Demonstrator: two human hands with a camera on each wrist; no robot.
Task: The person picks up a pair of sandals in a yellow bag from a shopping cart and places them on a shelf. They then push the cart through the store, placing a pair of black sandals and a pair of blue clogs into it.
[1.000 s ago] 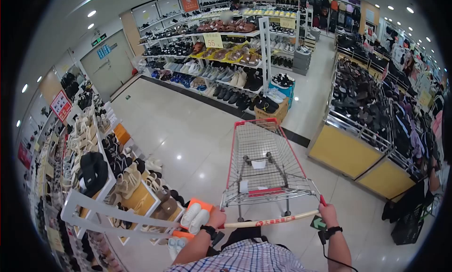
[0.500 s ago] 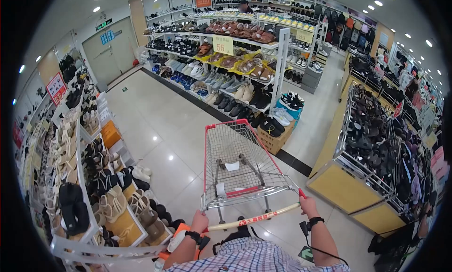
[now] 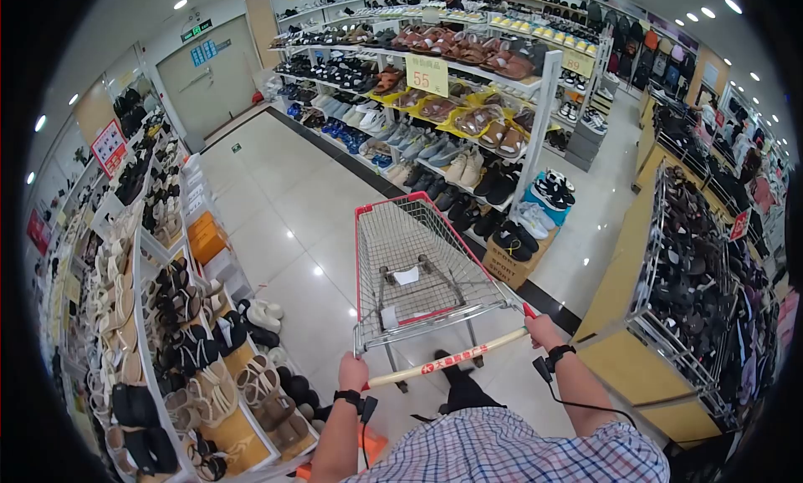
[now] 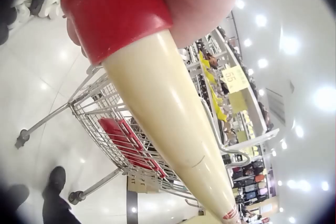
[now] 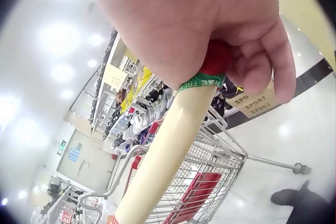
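- Shopping cart [image 3: 418,303]: stood on the glossy floor [image 3: 293,316] just ahead of the person, its wire basket facing away.
- Checked shirt [image 3: 493,449]: showed nearest the camera, behind the cart.
- Left hand [image 3: 354,371]: grasped the left end of the cart's cream handle [image 3: 452,359], around its red cap.
- Right hand [image 3: 545,331]: grasped the opposite end of that handle, at the green band and red tip.
- Dark trouser leg [image 3: 468,391]: reached forward beneath the cart's handle.
- White paper [image 3: 406,276]: showed within the cart's outline; the head view could not tell whether it lay inside or below.
- Strappy sandals [image 3: 216,391]: sat on a tiered display left of the cart.
- Yellow-sided bin [image 3: 636,374]: stood right of the cart, heaped with dark footwear.
- Carton [image 3: 506,265]: stood beyond the cart to its right, printed SPORT, black shoes [image 3: 514,240] on top.
- Price sign [image 3: 427,74]: read 55, on the shoe shelves beyond the cart.
- Grey door [image 3: 205,73]: stood far beyond the cart, to its left.
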